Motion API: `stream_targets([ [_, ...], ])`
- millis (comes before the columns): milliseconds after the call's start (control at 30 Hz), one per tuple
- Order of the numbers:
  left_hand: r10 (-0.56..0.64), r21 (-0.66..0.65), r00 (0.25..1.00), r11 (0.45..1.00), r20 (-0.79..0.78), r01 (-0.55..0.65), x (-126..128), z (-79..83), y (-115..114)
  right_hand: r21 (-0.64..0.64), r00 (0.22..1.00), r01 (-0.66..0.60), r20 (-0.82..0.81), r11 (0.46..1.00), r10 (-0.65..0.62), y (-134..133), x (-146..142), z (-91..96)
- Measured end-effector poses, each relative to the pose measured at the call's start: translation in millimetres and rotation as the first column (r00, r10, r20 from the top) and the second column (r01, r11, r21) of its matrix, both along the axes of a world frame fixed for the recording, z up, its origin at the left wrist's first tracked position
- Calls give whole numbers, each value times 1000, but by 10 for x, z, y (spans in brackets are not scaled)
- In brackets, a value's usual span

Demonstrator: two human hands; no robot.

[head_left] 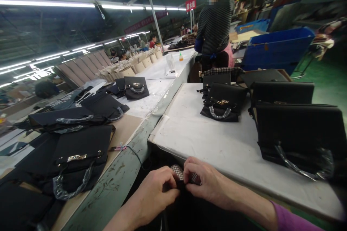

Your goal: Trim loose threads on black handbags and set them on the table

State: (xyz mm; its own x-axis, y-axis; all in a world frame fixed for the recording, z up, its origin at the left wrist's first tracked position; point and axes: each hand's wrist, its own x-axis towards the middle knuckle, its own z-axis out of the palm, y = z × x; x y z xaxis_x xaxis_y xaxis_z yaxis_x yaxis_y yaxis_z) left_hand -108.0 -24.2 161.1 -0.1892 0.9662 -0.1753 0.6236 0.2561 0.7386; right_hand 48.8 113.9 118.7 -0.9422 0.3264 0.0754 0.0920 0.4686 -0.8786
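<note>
Low in the head view, between the two tables, my left hand [155, 191] and my right hand [204, 180] meet close together. Thumb and fingers of each are pinched on the edge of a black piece with a brown-and-white checked lining [177, 171]. The lining shows between and behind the fingers. Below the hands the piece merges into a dark area, so its full shape is hidden. To the left lies a black handbag [81, 151] with a gold clasp and a plastic-wrapped handle. On the right table stands another black handbag [225, 101].
More black handbags [300, 137] line the right of the white table [181, 130]. The left table's green edge [119, 173] carries a pink-handled tool [119, 148]. Farther off are a small yellow bottle [181, 56], cream bags [139, 66], a blue bin [273, 50] and a co-worker [214, 25] in a striped top.
</note>
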Motion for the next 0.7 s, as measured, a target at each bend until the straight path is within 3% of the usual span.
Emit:
stream_targets([
  [167, 171, 12, 983, 985, 67, -172, 60, -131, -39, -151, 992, 79, 105, 985, -63, -36, -13, -33],
  [367, 333, -54, 940, 942, 78, -330, 110, -242, -59, -358, 989, 137, 108, 924, -104, -89, -33, -69],
  [567, 386, -100, 919, 920, 80, -378, 28, -270, -25, -379, 990, 133, 90, 916, -107, -40, -70, -122],
  [700, 281, -82, 959, 957, 43, -277, 74, -375, -36, -345, 979, 200, 110, 917, -172, -53, -17, -145],
])
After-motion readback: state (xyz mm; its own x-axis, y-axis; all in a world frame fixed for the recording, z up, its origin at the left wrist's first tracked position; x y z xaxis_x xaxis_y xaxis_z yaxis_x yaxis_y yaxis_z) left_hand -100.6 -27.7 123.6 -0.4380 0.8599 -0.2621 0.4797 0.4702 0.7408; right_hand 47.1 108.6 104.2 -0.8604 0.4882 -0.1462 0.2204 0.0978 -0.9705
